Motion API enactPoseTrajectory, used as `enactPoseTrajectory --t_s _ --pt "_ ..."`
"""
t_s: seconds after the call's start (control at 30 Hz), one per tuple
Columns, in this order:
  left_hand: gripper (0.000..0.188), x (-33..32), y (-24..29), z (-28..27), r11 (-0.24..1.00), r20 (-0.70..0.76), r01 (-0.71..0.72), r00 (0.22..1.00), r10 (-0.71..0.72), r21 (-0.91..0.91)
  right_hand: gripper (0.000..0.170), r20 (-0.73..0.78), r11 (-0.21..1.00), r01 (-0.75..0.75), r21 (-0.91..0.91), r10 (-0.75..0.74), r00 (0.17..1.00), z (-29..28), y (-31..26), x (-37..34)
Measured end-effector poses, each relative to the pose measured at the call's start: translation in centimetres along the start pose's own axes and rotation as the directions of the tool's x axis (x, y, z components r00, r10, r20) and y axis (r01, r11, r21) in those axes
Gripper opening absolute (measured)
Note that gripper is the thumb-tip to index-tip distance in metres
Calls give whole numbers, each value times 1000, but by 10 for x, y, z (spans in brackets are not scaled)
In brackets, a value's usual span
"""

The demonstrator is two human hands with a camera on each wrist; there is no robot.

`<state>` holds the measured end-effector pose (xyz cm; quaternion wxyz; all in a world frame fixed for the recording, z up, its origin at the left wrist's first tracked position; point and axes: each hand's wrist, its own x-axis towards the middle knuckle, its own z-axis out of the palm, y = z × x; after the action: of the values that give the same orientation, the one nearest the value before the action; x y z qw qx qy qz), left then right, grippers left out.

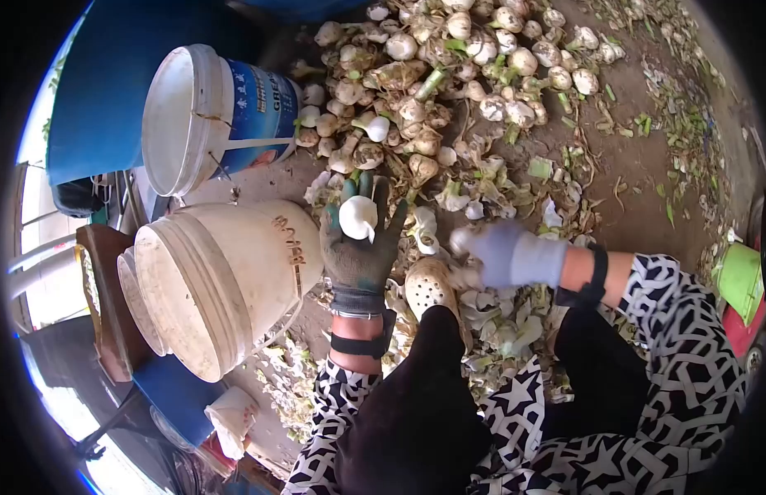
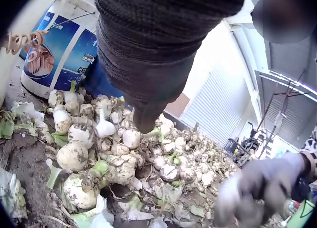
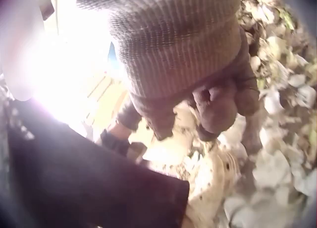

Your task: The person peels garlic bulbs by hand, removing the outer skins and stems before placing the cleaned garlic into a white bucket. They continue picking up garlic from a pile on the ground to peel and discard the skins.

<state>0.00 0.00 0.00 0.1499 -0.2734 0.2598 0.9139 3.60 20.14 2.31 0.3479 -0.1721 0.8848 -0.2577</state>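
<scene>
The white garlic bulb (image 1: pixel 357 216) looks smooth, while the heaped garlic bulbs (image 1: pixel 482 49) are rough and dirt-caked. Both the smudged dark left glove (image 1: pixel 356 257) and pale right glove (image 1: pixel 515 252) have knitted cloth cuffs. The labelled bucket (image 1: pixel 259 103) is shiny plastic, the cream bucket (image 1: pixel 243 247) scuffed matt plastic, the patterned sleeve (image 1: pixel 676 318) woven-looking cloth.
</scene>
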Motion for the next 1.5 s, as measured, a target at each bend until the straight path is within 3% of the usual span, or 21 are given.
enactPoseTrajectory --t_s 0.1,0.13,0.17,0.2,0.23,0.3,0.5,0.6,0.63,0.7,0.77,0.97,1.03,1.1,1.17,1.23,1.3,1.37,1.43,1.47,1.5 --pt "38 17 35 2 999 94 -42 995 39 34 46 -339 976 216 -10 -206 918 9 0 36" --pt "39 29 48 7 968 187 90 981 -46 -233 41 -213 967 223 -120 -244 946 9 5 40" --pt "44 41 75 18 976 264 56 964 2 -210 38 -73 944 247 -219 -268 961 9 10 44" --pt "50 37 100 40 971 343 -238 910 233 -27 34 28 926 154 -345 -155 988 4 11 48" --pt "60 24 131 59 982 491 -136 851 184 -133 32 112 883 93 -460 -46 993 0 9 53" --pt "74 7 141 87 885 304 -464 841 448 -22 30 -167 824 34 -566 -155 974 16 28 78" --pt "54 17 38 -4 656 182 -418 899 398 629 32 -131 574 -17 -818 -157 979 31 49 152" --pt "62 4 2 -21 315 334 -455 868 368 833 38 -396 990 -54 -132 -2 918 1 43 128" --pt "64 7 -6 -22 98 473 -532 811 345 841 41 -467 966 58 252 69 882 0 50 125" --pt "67 6 -21 -17 14 538 -568 787 301 823 34 -264 453 130 882 245 933 5 47 120" --pt "68 13 -23 -14 -23 551 -575 769 324 818 30 -206 129 182 975 208 956 2 21 94" --pt "63 4 -12 9 -311 661 -583 650 374 750 25 -426 309 378 872 102 899 2 18 93" --pt "63 0 -12 14 -229 623 -585 675 394 778 23 -573 617 396 680 111 812 -1 14 90" --pt "64 0 -12 14 -149 583 -579 700 412 802 23 -529 561 390 730 103 842 0 17 91" --pt "63 1 -11 12 524 378 -492 870 316 695 24 -568 597 409 690 95 818 6 28 95" --pt "55 1 -3 9 710 344 -344 927 151 614 27 -661 586 507 632 66 747 0 28 89" --pt "47 0 2 8 921 348 51 917 -197 387 25 -285 397 226 890 95 954 -16 32 72" --pt "56 3 -7 15 904 209 78 961 -180 421 19 -29 181 5 983 135 990 -27 30 56" --pt "46 12 -2 6 163 558 -573 819 132 803 14 -334 130 321 938 92 938 -5 34 59" --pt "46 15 0 3 -356 750 -680 654 102 641 16 -277 77 280 957 -48 960 0 37 53" --pt "47 12 6 17 -326 682 -648 732 -16 688 19 -228 33 238 971 -193 954 -1 39 48"
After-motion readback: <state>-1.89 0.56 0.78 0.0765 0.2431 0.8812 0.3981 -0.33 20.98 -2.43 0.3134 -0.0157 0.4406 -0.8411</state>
